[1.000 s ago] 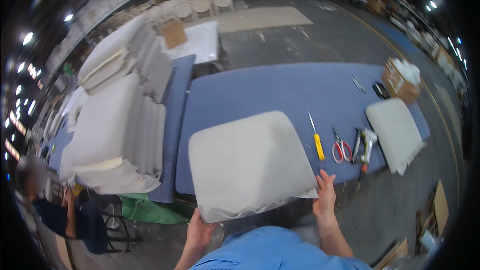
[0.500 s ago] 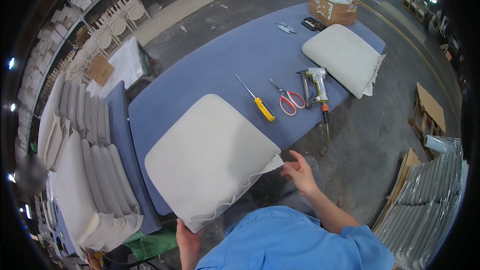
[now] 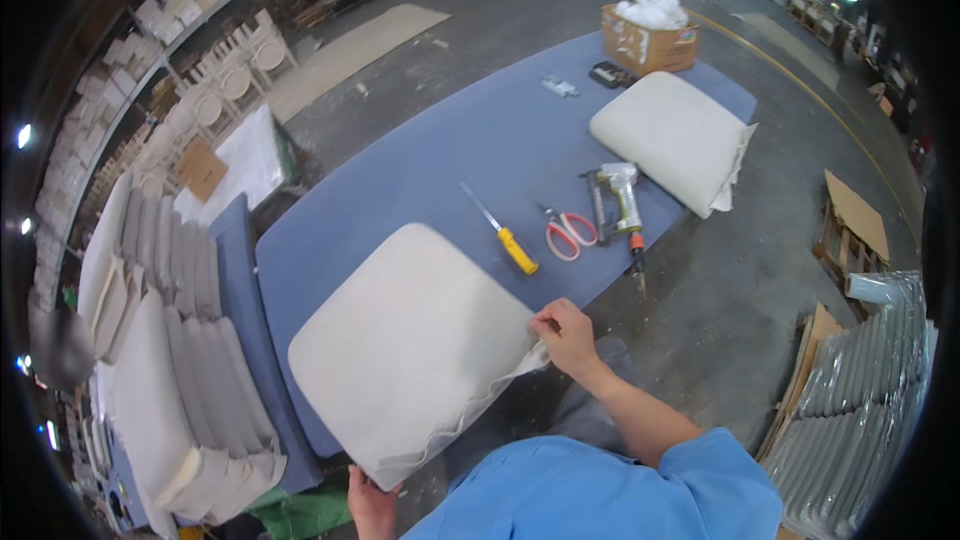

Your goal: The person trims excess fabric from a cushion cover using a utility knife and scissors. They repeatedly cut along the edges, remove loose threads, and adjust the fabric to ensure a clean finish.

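Observation:
A pale off-white seat cushion (image 3: pixel 410 330) lies on the blue padded table (image 3: pixel 390 150), its near edge jutting toward me. Loose fabric with a ragged hem hangs along that near side. At its right corner my right hand (image 3: pixel 568 337) is closed, thumb and fingers pinching the cover's edge. My left hand (image 3: pixel 372 506) grips the near left corner from below, some fingers hidden underneath. Beyond the cushion lie a yellow-handled screwdriver (image 3: pixel 516 252), red-handled scissors (image 3: pixel 571 235) and a staple gun (image 3: pixel 622 202) with its air fitting hanging over the table's edge.
A second cushion (image 3: pixel 675 135) rests at the table's far right, near a cardboard box (image 3: pixel 648 43) of white stuffing. Stacked grey-and-white cushions (image 3: pixel 215 380) stand on the left. Plastic-wrapped pieces (image 3: pixel 850 420) are piled at right. Small metal parts (image 3: pixel 560 86) lie at the back.
My right hand has moved left onto the cushion's right corner, its spread fingers now pinching the fabric. My left hand stays at its corner. The view has tilted slightly.

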### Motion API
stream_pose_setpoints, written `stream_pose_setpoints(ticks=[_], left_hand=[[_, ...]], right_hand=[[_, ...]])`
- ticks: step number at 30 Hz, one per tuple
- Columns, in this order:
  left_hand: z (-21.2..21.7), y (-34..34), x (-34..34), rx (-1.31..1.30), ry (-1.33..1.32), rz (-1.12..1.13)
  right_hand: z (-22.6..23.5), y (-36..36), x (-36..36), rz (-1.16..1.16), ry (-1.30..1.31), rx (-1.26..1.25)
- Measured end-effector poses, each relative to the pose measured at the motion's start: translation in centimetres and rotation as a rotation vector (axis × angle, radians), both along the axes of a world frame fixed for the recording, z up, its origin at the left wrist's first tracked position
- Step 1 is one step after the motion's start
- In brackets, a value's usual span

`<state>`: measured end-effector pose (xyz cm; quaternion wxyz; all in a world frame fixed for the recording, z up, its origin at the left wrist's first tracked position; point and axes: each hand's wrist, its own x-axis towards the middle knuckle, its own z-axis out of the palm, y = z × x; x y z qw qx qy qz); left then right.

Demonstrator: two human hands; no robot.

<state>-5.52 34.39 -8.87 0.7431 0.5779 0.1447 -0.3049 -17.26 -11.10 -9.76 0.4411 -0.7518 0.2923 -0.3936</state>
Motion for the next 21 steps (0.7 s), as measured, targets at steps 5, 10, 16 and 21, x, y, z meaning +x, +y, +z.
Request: stream_pose_setpoints(ticks=[5,10,16,21], left_hand=[[3.0,-2.6,0.6,0.022,0.105,0.076],[3.5,-2.8,1.9,-0.062,0.142,0.069],[6.8,-4.1,2.5,-0.147,0.157,-0.106],[9.8,-4.7,1.2,-0.161,0.116,-0.22]], right_hand=[[-2.1,-3.4,-2.2,-0.131,-0.148,0.9],[-4.2,1.2,-6.6,0.247,0.237,1.104],[-1.2,8.6,-4.0,0.918,0.261,1.223],[3.1,10.1,-2.2,0.627,-0.315,1.688]])
